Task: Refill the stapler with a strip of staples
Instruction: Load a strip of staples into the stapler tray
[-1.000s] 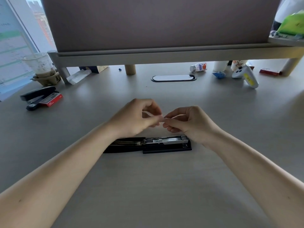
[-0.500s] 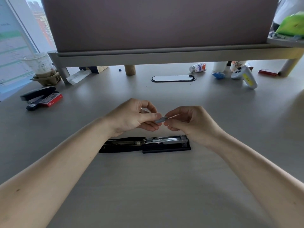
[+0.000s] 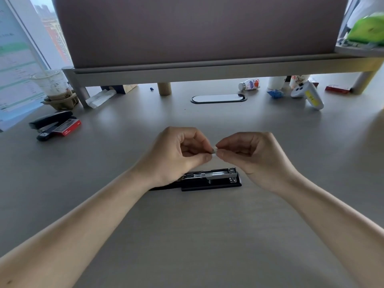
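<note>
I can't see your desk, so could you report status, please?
Both hands: left hand, right hand pinching staple strip. Stapler open below. Nothing in the way.

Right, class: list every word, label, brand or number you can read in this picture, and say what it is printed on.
None can be read.
Red staple box: white print, blurred.
Small bottle: blue and red label, blurred.
Yellow sticker on the white controller: marks too small.
Paper sheet at the window: faint lines only.
Open stapler: no print visible.
</note>
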